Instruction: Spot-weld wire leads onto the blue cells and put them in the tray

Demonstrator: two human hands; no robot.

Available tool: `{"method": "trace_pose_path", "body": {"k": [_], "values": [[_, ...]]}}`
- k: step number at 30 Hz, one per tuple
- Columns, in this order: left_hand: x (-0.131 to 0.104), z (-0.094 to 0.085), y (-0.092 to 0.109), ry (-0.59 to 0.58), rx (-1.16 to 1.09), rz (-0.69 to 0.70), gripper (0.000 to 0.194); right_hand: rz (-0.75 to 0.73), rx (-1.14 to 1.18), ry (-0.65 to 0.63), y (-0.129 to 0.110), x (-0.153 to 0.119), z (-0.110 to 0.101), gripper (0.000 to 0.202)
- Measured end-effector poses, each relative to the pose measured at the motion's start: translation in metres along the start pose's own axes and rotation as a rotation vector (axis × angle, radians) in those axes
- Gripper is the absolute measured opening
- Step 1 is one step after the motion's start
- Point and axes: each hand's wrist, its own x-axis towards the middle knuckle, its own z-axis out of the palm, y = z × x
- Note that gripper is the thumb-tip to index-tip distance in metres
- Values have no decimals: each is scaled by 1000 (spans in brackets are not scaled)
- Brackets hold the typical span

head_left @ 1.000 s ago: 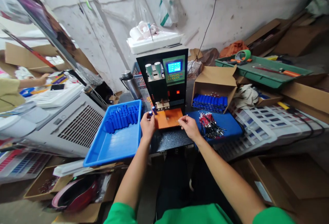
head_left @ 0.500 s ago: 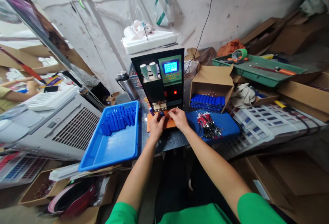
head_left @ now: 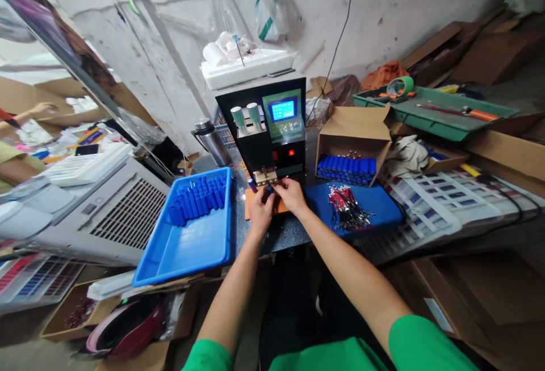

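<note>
My left hand (head_left: pixel 260 207) is closed around a blue cylindrical battery cell (head_left: pixel 269 189), mostly hidden by the fingers, right under the electrodes of a spot welder (head_left: pixel 284 158). Thumb and fingertips of my right hand (head_left: pixel 292 195) are pinched together beside that cell; whatever they hold is too small to make out. Both hands are over an orange pad (head_left: pixel 248 212) in front of the machine. Another blue cell (head_left: pixel 251 185) stands at the pad's back left. To the right, a bundle of red and black wire leads (head_left: pixel 349 209) lies on a blue mat (head_left: pixel 383 206).
Left of my hands stands a blue tray (head_left: pixel 187 260) with several blue cells. A cardboard box (head_left: pixel 355 124) of wired blue cells is at the back right. A steel flask (head_left: pixel 212 141) stands behind the tray. At far left, another person's arm (head_left: pixel 25 116) shows.
My right hand has moved slightly left, closer to my left hand and the welder's electrodes. My left hand still holds the cell in nearly the same place.
</note>
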Motion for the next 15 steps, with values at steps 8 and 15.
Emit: {"method": "trace_pose_path", "body": {"k": [8, 15], "values": [[0, -1, -3, -6, 53, 13, 30, -23, -56, -12, 1, 0, 0, 17], [-2, 0, -2, 15, 86, 62, 25, -27, -129, -23, 0, 0, -1, 20]]}}
